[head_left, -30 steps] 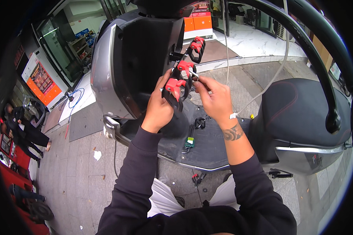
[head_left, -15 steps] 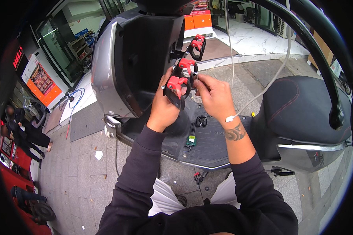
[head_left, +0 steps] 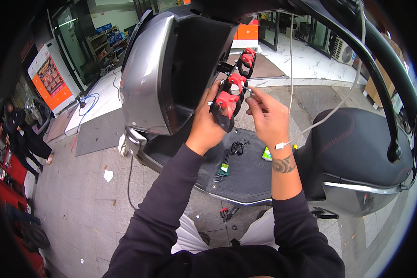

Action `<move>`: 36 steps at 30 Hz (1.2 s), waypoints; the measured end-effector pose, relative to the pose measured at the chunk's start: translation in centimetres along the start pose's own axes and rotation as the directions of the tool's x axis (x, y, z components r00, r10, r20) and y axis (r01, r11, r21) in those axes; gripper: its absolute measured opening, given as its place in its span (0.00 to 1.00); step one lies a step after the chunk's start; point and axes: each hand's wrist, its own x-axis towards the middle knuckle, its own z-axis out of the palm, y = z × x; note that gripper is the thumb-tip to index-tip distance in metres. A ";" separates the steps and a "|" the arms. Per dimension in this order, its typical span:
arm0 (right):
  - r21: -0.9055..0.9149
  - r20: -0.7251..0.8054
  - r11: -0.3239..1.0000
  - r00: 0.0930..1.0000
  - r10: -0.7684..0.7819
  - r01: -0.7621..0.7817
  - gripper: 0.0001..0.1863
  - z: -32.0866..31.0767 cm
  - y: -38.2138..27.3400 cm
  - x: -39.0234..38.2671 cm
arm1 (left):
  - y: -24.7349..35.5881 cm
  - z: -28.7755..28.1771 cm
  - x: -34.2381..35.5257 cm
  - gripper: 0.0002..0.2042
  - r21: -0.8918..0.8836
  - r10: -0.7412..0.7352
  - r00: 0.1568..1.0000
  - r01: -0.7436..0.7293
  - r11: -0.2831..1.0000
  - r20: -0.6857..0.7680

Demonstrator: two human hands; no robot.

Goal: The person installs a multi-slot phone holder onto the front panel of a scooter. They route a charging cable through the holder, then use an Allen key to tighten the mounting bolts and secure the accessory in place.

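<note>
Rack: one black rack [head_left: 223, 88] with red clips and black loops, tilted, running from near left to far right; held above the footboard, just right of the scooter's grey front shield [head_left: 146, 78].
Red clips: three groups along the rack, the near clip [head_left: 226, 100] the largest in view.
Left hand [head_left: 207, 126]: at the near end of the rack, on its left side; fingers closed around it, their tips partly hidden behind.
Right hand [head_left: 270, 119]: right of the rack; thumb and forefinger pinching a thin metal rod [head_left: 247, 88] at the middle clip; remaining fingers curled inward.
Rod contact: cannot tell whether its tip sits inside the clip.
White cable [head_left: 330, 113]: hanging from the far right, its plug end over the right wrist.
Footboard [head_left: 250, 180]: black, below the hands; bears a green holder with dark keys [head_left: 224, 169], a black looped piece [head_left: 237, 148] just beyond it, and a yellow-green packet [head_left: 267, 154] beside the right forearm.
Seat [head_left: 340, 139]: black, red-stitched, at right.
Pavement [head_left: 97, 213]: grey slabs; a white scrap [head_left: 108, 176] at left, a red-and-black item [head_left: 224, 213] on the near side of the footboard.
Far left: orange-and-white cabinet [head_left: 52, 83].
</note>
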 end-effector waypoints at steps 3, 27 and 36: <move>0.067 -0.002 0.997 0.999 0.039 -0.038 0.15 0.3 -0.1 0.2 | -0.3 0.9 -0.3 0.33 0.098 0.032 0.997 -0.025 0.995 -0.069; -0.032 -0.210 0.969 0.946 -0.246 0.245 0.11 2.6 1.0 0.4 | -0.8 1.2 -0.1 0.27 0.004 -0.062 0.998 0.062 0.998 -0.007; 0.255 -0.247 0.966 0.968 0.029 0.037 0.07 4.0 1.3 -0.5 | -0.8 1.1 -0.4 0.30 0.070 -0.038 0.999 0.040 0.997 -0.023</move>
